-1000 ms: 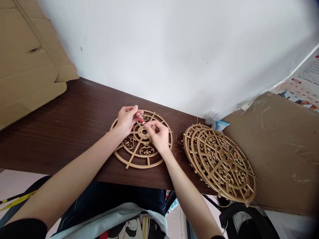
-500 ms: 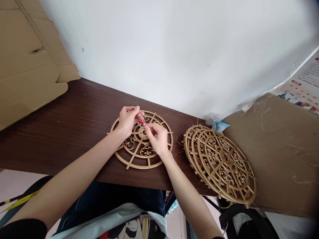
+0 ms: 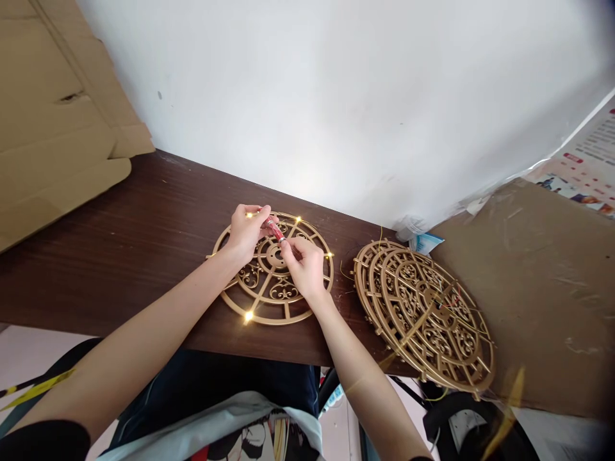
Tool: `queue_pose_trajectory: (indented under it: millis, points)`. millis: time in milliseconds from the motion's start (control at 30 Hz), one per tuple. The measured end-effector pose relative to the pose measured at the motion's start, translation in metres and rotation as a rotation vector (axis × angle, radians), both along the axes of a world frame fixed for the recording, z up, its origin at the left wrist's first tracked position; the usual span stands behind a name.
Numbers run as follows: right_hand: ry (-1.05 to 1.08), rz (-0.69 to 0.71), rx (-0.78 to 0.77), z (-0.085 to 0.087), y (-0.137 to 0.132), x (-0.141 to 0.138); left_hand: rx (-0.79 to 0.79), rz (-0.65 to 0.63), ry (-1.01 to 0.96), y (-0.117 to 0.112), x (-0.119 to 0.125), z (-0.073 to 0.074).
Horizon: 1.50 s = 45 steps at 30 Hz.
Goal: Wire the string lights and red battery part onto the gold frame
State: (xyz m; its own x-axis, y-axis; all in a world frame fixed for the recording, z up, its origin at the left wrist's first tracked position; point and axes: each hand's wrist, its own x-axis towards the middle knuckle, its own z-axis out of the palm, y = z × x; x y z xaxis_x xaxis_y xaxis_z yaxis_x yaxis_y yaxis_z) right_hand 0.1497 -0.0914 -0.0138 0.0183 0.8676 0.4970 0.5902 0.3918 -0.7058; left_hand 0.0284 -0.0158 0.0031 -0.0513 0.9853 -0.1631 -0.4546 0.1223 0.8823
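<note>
Above a round gold openwork frame [image 3: 277,319] on the dark table, both hands hold a slim red battery [image 3: 275,229] with silvery ends. My left hand [image 3: 245,234] pinches its upper end, and part of it is hidden by the fingers. My right hand [image 3: 305,264] presses thumb and fingertips at the lower end, over the frame's hub. Small warm lights [image 3: 248,316] glow on the frame's rim, at the front, right and back. Any wire between the fingers is too fine to make out.
A stack of similar gold frames [image 3: 423,314] leans at the right, overhanging the table edge, with loose thin wires. Behind it are a clear plastic cup [image 3: 408,227] and a blue-white packet [image 3: 426,243]. Cardboard stands left [image 3: 57,128] and right [image 3: 552,294]; a white wall [image 3: 336,115] closes the back.
The lights on the frame's rim have come on; they were dark before. Both hands keep almost the same place, with the battery shifted very slightly.
</note>
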Motion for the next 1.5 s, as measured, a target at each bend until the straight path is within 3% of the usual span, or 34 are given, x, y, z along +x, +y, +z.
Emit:
queue_pose_trajectory:
  millis: [1500]
  points:
    - [-0.006,0.019,-0.030,-0.0012,0.0017,0.0004,-0.015,-0.013,0.075,-0.0027,-0.0011,0.0073]
